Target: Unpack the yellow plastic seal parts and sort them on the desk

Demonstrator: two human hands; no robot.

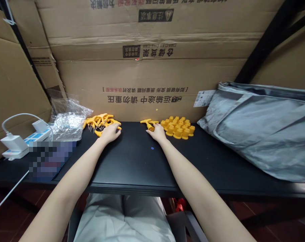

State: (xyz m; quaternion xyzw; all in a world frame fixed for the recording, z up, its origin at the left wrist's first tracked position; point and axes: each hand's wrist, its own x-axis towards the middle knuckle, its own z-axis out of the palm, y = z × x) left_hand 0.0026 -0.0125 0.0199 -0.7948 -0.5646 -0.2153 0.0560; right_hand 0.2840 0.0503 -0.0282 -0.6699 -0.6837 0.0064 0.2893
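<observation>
Black surface point(132, 161) is standing against brown cardboard point(144, 74). Left to right: one white power strip point(40, 136), clear plastic point(69, 117), then a heap of yellow T-handles point(99, 119), too tangled to count, which the left hand point(110, 133) is touching, grip unclear. Well apart, the right hand point(157, 132) is reaching two more T-handles point(146, 121), clamped or not unclear, beside over a dozen yellow cups point(177, 132); one gray bag point(255, 134) is slumping far right.

Smooth plastic is seen in the yellow handles point(102, 116) and cups point(178, 131), shiny metal in the spirals point(91, 128). The bench point(132, 161) is smoothly finished; matt cardboard point(147, 75), glossy crinkled film point(69, 116) and a creased, cloth-like bag point(263, 134) are seen.
</observation>
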